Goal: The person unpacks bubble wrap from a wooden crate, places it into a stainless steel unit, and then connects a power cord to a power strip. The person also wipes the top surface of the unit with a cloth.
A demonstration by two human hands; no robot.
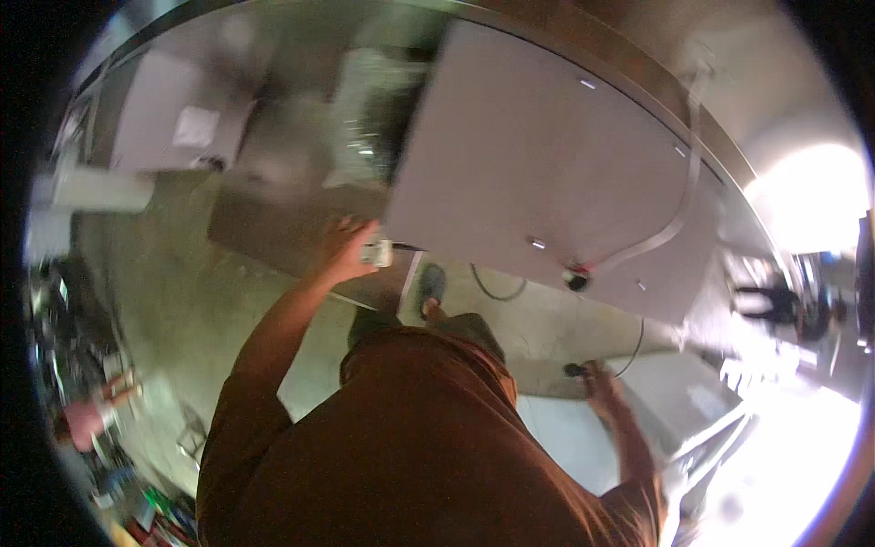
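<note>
Head view | left hand (346,251): fingers grip pale block (379,253), panel (529,155) near-left corner | right hand (599,383): fingers hold black piece (573,370)

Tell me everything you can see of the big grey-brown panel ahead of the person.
The panel is large, flat and grey-brown, with a smooth, board-like face that seems to lie level. Small pale pieces show near its edges. A pale hose-like strip crosses its right part to a black-and-red end by the near edge. The left hand, holding a pale block, is by its near-left corner; contact is unclear.
</note>
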